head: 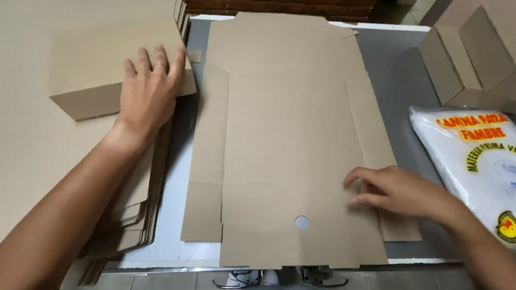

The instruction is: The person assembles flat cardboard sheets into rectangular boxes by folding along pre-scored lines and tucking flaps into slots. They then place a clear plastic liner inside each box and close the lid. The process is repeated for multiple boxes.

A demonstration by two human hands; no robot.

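Your right hand presses open fingertips on the flat box blank; left hand lies flat, gripping nothing, on the folded box, which could slide off its stack.

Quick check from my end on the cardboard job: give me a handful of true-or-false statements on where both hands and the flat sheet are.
1. The left hand lies flat on a folded box that sits on the cardboard stack. True.
2. The right hand grips the white plastic bag. False: it touches the right flap of the flat cardboard sheet; the bag lies apart, to its right.
3. The sheet lies unfolded on the grey table. True.
4. The sheet has no hole. False: a small round hole shows near its front edge.
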